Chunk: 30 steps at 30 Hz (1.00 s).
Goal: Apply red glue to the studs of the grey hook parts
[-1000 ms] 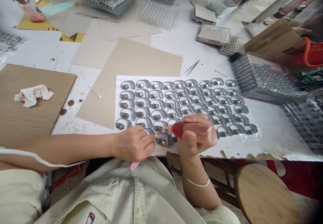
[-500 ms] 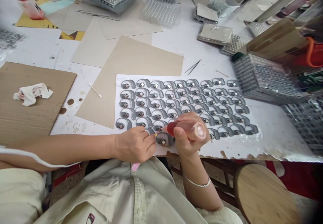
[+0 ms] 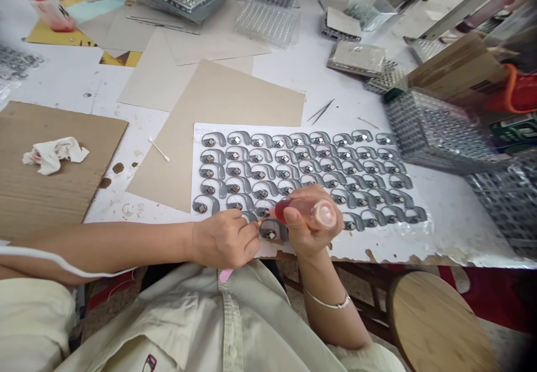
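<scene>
My right hand (image 3: 312, 224) is wrapped round a translucent squeeze bottle (image 3: 308, 213) of red liquid, its base towards me and its nozzle end pointing left over the grey ear-hook pieces (image 3: 262, 173). Closed beside it, my left hand (image 3: 226, 239) grips a thin tool; a pink end (image 3: 225, 275) sticks out below and a yellow tip (image 3: 259, 224) shows at the fingertips. Most of that tool is hidden. Just right of the yellow tip lies one ear-hook piece (image 3: 271, 232) with a shiny metal part. Several rows of such pieces lie on a white sheet (image 3: 198, 131).
Tweezers (image 3: 321, 111) lie behind the sheet and a cotton swab (image 3: 159, 149) to its left. Crumpled tissue (image 3: 55, 155) rests on cardboard (image 3: 90, 131). Stacked plastic trays (image 3: 436, 128) stand right; another red-tinted bottle (image 3: 46, 5) is at back left. A wooden stool (image 3: 438, 319) is below the table.
My right hand and the squeeze bottle have shifted slightly left, bringing the nozzle end closer to the yellow tip. My left hand stays nearly still.
</scene>
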Tool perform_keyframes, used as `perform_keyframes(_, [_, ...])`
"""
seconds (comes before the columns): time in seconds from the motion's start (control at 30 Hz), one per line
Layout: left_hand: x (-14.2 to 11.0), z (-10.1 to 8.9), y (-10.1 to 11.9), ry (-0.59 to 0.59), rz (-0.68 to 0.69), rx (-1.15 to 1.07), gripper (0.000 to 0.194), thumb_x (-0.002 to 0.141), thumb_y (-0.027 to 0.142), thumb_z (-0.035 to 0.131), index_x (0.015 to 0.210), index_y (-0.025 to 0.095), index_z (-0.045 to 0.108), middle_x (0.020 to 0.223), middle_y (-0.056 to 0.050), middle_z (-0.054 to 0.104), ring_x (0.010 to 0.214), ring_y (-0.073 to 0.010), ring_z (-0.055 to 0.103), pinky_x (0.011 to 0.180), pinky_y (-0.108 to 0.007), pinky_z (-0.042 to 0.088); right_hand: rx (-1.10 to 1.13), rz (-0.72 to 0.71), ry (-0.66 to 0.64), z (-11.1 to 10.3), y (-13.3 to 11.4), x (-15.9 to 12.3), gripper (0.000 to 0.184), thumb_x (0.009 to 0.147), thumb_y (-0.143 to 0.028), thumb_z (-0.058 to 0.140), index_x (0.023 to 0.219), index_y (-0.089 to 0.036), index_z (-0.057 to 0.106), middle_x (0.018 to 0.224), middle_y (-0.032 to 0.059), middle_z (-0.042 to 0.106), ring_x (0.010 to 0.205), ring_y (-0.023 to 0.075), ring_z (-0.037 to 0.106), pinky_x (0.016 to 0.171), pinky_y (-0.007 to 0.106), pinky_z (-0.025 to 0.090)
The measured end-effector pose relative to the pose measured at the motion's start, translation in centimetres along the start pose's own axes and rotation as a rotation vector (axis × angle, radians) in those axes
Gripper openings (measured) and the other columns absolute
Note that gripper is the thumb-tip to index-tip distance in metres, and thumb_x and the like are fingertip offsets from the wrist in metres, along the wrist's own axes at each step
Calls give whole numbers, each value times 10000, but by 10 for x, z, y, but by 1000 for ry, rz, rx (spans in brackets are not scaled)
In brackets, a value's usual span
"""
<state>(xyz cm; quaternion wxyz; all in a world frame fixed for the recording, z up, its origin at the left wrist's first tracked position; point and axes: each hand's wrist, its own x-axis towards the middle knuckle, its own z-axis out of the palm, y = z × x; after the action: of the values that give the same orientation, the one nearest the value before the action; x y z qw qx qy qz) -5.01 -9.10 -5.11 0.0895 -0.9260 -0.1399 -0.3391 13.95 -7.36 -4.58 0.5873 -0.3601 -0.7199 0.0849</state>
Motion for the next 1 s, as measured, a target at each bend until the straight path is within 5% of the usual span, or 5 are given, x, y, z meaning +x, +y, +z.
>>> perform_keyframes(1.0, [1, 0, 0, 18, -18, -9, 190, 786, 71, 564, 613, 141, 529, 670, -88, 653, 486, -134, 483, 453, -278, 330, -30, 18, 18, 0, -2, 2, 91, 815, -206, 641, 791, -197, 554, 679, 0, 569, 608, 149, 532, 546, 307, 445])
